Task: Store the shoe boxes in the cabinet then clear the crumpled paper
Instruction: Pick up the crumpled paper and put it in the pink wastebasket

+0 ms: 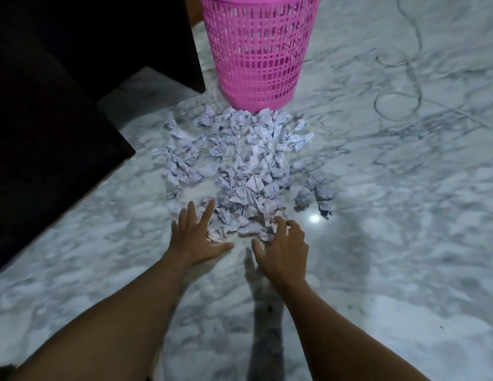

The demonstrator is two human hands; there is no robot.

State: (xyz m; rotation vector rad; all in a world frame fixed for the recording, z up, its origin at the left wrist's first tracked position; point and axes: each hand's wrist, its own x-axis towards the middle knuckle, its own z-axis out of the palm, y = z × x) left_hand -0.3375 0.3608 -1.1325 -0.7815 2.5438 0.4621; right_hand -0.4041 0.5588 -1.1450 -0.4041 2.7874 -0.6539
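Observation:
Several crumpled white paper balls (240, 166) lie in a spread-out pile on the marble floor, reaching from the foot of a pink plastic lattice basket (257, 50) down to my hands. My left hand (197, 235) has its fingers spread and straight at the pile's near left edge, touching the closest pieces. At the near right edge, my right hand (284, 243) rests with fingers bent over a few pieces; a firm grip cannot be seen. No shoe boxes are in view.
A dark cabinet or furniture block (61, 105) fills the left and upper left, its corner close to the pile. The grey-veined marble floor (405, 215) stretches right and toward me. A thin cable (405, 86) loops on the floor at the upper right.

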